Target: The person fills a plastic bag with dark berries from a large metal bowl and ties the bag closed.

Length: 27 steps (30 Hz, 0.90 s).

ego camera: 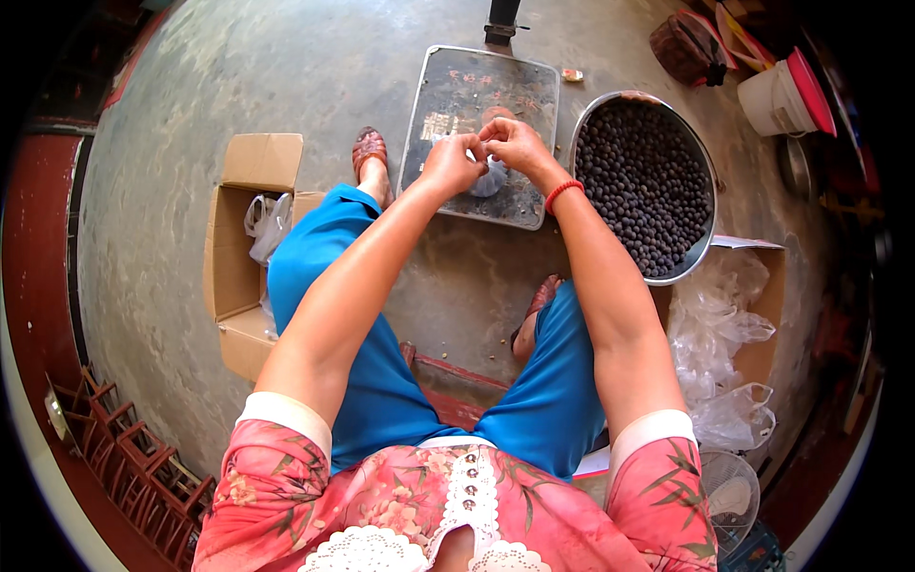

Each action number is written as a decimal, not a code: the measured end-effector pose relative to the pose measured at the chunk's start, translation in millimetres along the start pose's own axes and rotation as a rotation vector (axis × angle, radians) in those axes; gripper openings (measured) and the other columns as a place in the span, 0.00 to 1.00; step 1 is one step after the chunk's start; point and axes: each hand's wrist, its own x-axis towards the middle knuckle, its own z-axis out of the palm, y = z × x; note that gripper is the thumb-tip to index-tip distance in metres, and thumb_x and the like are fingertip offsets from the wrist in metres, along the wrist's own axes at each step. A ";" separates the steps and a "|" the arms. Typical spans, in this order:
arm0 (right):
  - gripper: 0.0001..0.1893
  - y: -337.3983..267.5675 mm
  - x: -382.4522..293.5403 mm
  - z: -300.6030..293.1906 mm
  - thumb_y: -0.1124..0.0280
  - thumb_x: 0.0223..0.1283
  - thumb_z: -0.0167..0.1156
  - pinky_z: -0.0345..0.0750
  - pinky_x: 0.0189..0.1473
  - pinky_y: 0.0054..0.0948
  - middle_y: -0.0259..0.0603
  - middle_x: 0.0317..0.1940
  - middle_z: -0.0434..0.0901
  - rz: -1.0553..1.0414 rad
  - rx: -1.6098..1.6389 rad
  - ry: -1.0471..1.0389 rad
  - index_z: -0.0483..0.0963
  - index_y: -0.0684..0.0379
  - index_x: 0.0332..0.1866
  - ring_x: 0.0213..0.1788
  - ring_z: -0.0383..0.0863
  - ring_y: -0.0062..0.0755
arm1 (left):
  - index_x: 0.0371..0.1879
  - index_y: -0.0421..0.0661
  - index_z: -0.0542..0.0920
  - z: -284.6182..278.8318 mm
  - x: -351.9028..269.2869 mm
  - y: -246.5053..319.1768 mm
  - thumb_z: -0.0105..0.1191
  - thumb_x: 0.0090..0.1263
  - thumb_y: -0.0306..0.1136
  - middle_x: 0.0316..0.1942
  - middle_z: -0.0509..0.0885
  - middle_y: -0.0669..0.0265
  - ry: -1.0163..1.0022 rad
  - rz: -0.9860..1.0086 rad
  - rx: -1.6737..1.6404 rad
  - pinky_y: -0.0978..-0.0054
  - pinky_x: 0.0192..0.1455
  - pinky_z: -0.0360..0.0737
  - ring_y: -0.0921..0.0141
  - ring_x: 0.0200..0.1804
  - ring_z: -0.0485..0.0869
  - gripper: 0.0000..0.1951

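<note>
Over a low platform with a metal rim (529, 196), my left hand (456, 163) and my right hand (516, 145) meet, fingertips pinched together. Between and just below them is a small clear plastic bag (490, 180) with dark contents, resting on the platform; both hands appear to pinch its top. A red bracelet circles my right wrist. A large metal basin (704, 247) full of small dark round fruits or nuts (640, 186) stands right of the platform. What exactly the fingertips do with the plastic is partly hidden.
At the left, an open cardboard box (232, 250) contains plastic bags (271, 225). Another box (768, 314) at the right is heaped with clear bags (715, 322). A white bucket (768, 104), a brown bag (683, 50) and a fan (728, 493) stand farther right.
</note>
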 end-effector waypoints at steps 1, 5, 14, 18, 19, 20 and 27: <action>0.09 -3.7 -1.3 -0.8 0.73 0.43 0.55 0.74 0.30 0.23 0.35 0.27 0.78 0.038 0.037 -0.037 0.76 0.61 0.33 0.29 0.77 0.22 | 0.22 0.42 0.78 2.8 1.8 -5.5 0.61 0.50 0.26 0.25 0.83 0.64 0.002 0.006 -0.019 0.76 0.33 0.77 0.74 0.29 0.82 0.05; 0.13 -8.3 -1.9 -2.9 0.74 0.42 0.56 0.72 0.25 0.22 0.32 0.29 0.77 0.106 0.172 -0.129 0.74 0.60 0.38 0.28 0.76 0.20 | 0.24 0.40 0.78 4.7 8.1 -20.4 0.61 0.51 0.25 0.24 0.83 0.65 -0.049 -0.058 -0.169 0.79 0.33 0.77 0.77 0.30 0.81 0.05; 0.18 15.0 -4.0 9.7 0.70 0.47 0.58 0.74 0.27 0.22 0.31 0.34 0.77 0.079 -0.114 -0.316 0.72 0.56 0.47 0.32 0.75 0.19 | 0.24 0.43 0.80 3.0 9.1 -9.8 0.60 0.50 0.30 0.26 0.84 0.61 0.119 -0.043 -0.213 0.73 0.34 0.77 0.71 0.30 0.83 0.06; 0.11 17.8 -5.0 14.9 0.69 0.52 0.57 0.73 0.25 0.22 0.31 0.28 0.77 0.164 -0.073 -0.210 0.75 0.58 0.41 0.28 0.74 0.19 | 0.35 0.44 0.79 2.1 9.0 -4.8 0.57 0.51 0.27 0.28 0.84 0.60 0.092 -0.106 -0.248 0.75 0.35 0.77 0.72 0.31 0.83 0.11; 0.10 22.4 -3.1 13.9 0.69 0.53 0.57 0.72 0.25 0.21 0.31 0.27 0.76 0.162 -0.093 -0.174 0.75 0.59 0.40 0.26 0.73 0.19 | 0.39 0.43 0.77 1.3 9.0 -1.7 0.56 0.52 0.25 0.30 0.84 0.59 0.091 -0.097 -0.217 0.77 0.36 0.77 0.74 0.32 0.82 0.13; 0.09 25.0 -0.5 13.7 0.68 0.54 0.56 0.72 0.25 0.21 0.31 0.26 0.76 0.157 -0.113 -0.143 0.75 0.59 0.38 0.25 0.73 0.19 | 0.43 0.42 0.75 -0.2 8.5 -1.0 0.55 0.53 0.23 0.32 0.84 0.59 0.095 -0.091 -0.183 0.80 0.36 0.77 0.77 0.33 0.81 0.16; 0.07 34.4 9.4 13.9 0.72 0.48 0.55 0.73 0.31 0.28 0.42 0.21 0.79 -0.040 -0.295 -0.089 0.76 0.63 0.31 0.27 0.79 0.30 | 0.51 0.46 0.71 4.6 4.7 -14.7 0.57 0.46 0.25 0.46 0.79 0.55 0.040 0.001 0.043 0.69 0.46 0.76 0.63 0.45 0.80 0.27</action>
